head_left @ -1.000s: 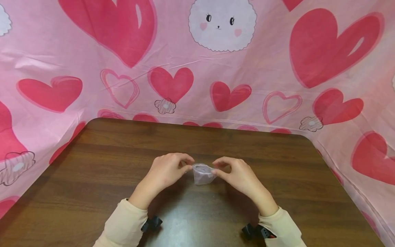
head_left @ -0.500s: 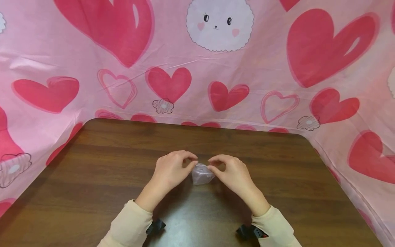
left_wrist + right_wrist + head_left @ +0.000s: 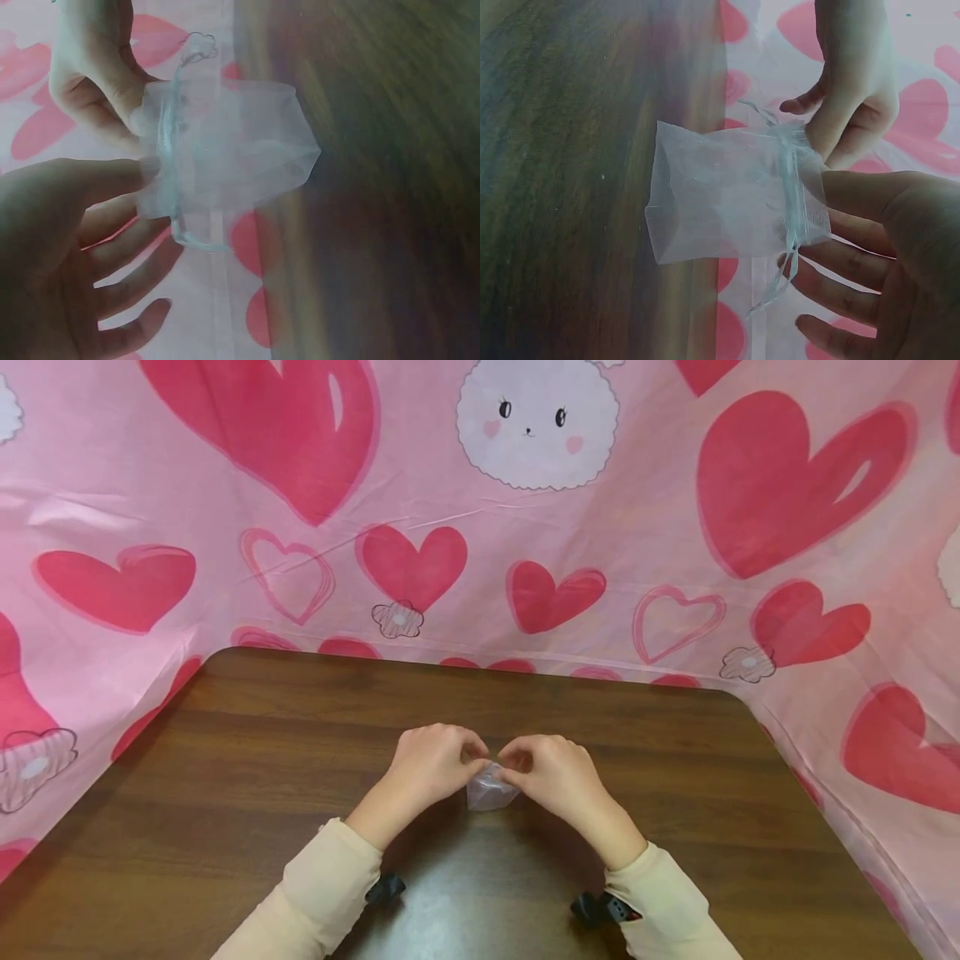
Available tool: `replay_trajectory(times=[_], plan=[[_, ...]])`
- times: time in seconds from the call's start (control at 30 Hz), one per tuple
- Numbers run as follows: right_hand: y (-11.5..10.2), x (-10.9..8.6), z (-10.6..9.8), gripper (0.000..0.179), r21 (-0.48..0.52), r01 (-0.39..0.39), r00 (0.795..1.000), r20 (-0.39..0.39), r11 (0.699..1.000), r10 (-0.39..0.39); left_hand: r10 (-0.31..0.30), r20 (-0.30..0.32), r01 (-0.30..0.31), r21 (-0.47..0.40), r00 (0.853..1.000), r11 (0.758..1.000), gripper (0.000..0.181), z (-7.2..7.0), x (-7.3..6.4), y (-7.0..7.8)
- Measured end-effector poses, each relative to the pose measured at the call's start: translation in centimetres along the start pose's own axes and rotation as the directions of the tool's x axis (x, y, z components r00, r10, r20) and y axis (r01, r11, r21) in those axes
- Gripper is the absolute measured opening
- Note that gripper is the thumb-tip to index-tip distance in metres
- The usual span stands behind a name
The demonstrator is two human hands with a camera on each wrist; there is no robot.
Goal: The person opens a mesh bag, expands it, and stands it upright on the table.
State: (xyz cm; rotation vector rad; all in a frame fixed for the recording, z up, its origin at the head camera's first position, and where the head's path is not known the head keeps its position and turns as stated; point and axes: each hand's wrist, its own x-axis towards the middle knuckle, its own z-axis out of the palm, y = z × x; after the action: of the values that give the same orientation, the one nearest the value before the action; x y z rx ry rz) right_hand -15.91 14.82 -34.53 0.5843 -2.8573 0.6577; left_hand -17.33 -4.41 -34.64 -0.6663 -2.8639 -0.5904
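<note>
A small sheer white organza drawstring pouch (image 3: pixel 489 795) is between the two hands near the middle of the table. My left hand (image 3: pixel 431 767) pinches its mouth from the left, and my right hand (image 3: pixel 561 777) does so from the right. In the left wrist view the pouch (image 3: pixel 232 146) shows a pale ribbon threaded below the ruffled mouth. The right wrist view has the pouch (image 3: pixel 720 195) spread out, a ribbon loop hanging near the lower fingers. Whether its bottom touches the table I cannot tell.
A dark brown wooden table (image 3: pixel 262 735) with rounded far corners lies beneath the hands. Pink cloth (image 3: pixel 442 443) with red hearts hangs behind and on both sides. Each wrist carries a black camera mount (image 3: pixel 386 887).
Both hands have moved inward along the pouch's mouth. The round opening seen earlier is narrower now, and the fingertips of the two hands are nearly together.
</note>
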Motion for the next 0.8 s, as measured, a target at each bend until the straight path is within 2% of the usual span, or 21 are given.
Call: replay_trajectory(times=[0.17,0.27,0.4,0.6,0.8], plan=[[-0.19,0.2,-0.1,0.007,-0.052,-0.012,0.998,0.057,0.999,0.015,0.019,0.108,-0.021,0.018,0.994,1.0,0.005,-0.07,0.38,-0.08],[-0.15,0.15,-0.12,0.006,-0.085,-0.026,0.996,0.086,0.996,0.033,0.02,0.141,-0.024,0.024,0.99,0.999,0.007,-0.1,0.31,-0.18],[0.02,0.02,-0.1,0.006,-0.098,-0.039,0.992,0.113,0.994,0.05,0.002,0.152,-0.006,0.023,0.988,1.0,0.009,-0.16,0.03,-0.43],[0.43,0.09,-0.29,0.006,-0.055,-0.067,0.99,0.123,0.996,0.073,-0.016,0.152,0.017,-0.006,0.988,1.0,0.012,-0.32,-0.14,-0.61],[0.61,0.33,-0.4,0.007,-0.084,-0.052,0.993,0.102,0.995,0.06,0.022,0.097,-0.024,0.02,0.995,1.0,0.017,-0.07,-0.41,-0.46]])
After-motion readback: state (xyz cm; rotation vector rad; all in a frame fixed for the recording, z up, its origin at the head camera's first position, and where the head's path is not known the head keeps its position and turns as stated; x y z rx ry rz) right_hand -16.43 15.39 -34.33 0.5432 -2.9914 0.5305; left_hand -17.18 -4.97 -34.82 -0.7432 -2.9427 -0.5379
